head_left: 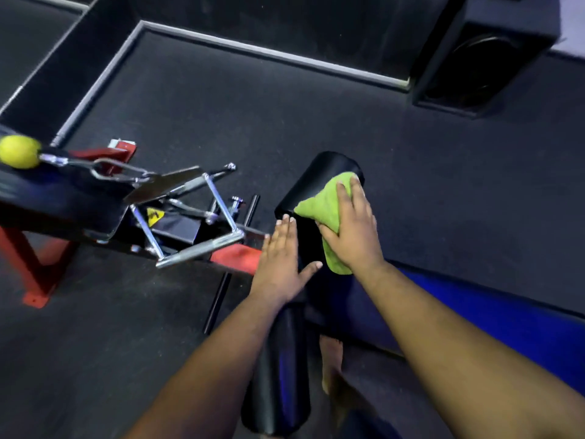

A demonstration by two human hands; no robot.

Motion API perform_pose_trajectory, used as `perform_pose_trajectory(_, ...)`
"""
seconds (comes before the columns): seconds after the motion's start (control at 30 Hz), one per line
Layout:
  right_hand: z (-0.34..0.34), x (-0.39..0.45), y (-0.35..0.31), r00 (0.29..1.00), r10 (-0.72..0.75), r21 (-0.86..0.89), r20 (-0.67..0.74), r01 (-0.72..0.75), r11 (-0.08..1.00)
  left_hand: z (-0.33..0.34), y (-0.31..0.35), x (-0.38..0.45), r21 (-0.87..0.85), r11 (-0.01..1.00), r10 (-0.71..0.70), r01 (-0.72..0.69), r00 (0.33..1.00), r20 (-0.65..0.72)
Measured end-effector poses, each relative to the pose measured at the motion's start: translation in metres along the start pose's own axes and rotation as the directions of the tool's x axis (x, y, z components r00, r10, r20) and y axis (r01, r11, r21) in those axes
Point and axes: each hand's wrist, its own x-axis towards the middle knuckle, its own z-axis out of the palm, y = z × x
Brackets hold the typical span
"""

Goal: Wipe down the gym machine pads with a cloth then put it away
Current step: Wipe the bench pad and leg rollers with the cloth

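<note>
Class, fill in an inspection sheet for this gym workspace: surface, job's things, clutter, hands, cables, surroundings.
Surface: dark rubber floor.
Job's things: green cloth lying on the black roller pad; a second roller pad is nearer the camera.
Clutter: chrome handle attachment on a red-framed machine.
Hands: left hand flat against the pad; right hand pressing the cloth.
Cables: nothing seen.
Surroundings: black speaker, yellow ball stop.

Head view – looks steeply down, close above both forearms.
</note>
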Motion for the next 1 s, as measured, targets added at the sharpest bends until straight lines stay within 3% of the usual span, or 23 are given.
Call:
perform_pose_trajectory(0.07,0.008,0.033,-0.004,0.997,-0.060,-0.048,-0.039,0.058,0.997,0.000,0.000,0.029,0.163,0.984,-0.061,0.068,0.997,-0.045)
perform_pose_trajectory(0.23,0.047,0.069,-0.006,0.935,-0.173,-0.270,0.309,0.260,0.927,0.002,-0.015,0.077,0.466,0.875,-0.185,0.129,0.980,0.076)
perform_pose_trajectory(0.37,0.038,0.110,0.018,0.929,-0.234,-0.376,0.285,0.333,0.865,0.008,-0.020,0.083,0.502,0.852,-0.202,0.149,0.978,0.053)
perform_pose_trajectory(0.53,0.035,0.124,0.011,0.983,-0.028,-0.334,0.181,0.088,0.938,0.007,-0.023,0.087,0.525,0.842,-0.196,0.126,0.977,0.081)
perform_pose_trajectory(0.63,0.048,0.061,-0.009,0.950,-0.169,-0.259,0.261,0.238,0.936,0.008,-0.023,0.088,0.518,0.851,-0.168,0.092,0.980,0.103)
perform_pose_trajectory(0.73,0.041,0.080,0.004,0.911,-0.229,-0.280,0.343,0.332,0.901,0.004,-0.020,0.088,0.523,0.847,-0.202,0.096,0.968,0.149)
perform_pose_trajectory(0.8,0.039,0.127,0.009,0.942,-0.165,-0.348,0.292,0.265,0.899,0.004,-0.020,0.091,0.534,0.836,-0.241,0.131,0.960,0.143)
perform_pose_trajectory(0.87,0.043,0.155,0.007,0.978,0.001,-0.365,0.207,0.077,0.928,0.008,-0.022,0.092,0.513,0.844,-0.253,0.155,0.959,0.126)
perform_pose_trajectory(0.93,0.052,0.138,0.000,0.987,0.096,-0.329,0.132,-0.048,0.943,0.009,-0.023,0.091,0.508,0.847,-0.254,0.155,0.958,0.131)
perform_pose_trajectory(1.0,0.058,0.086,-0.010,0.988,0.096,-0.204,0.122,-0.070,0.976,0.008,-0.025,0.092,0.532,0.837,-0.241,0.128,0.959,0.147)
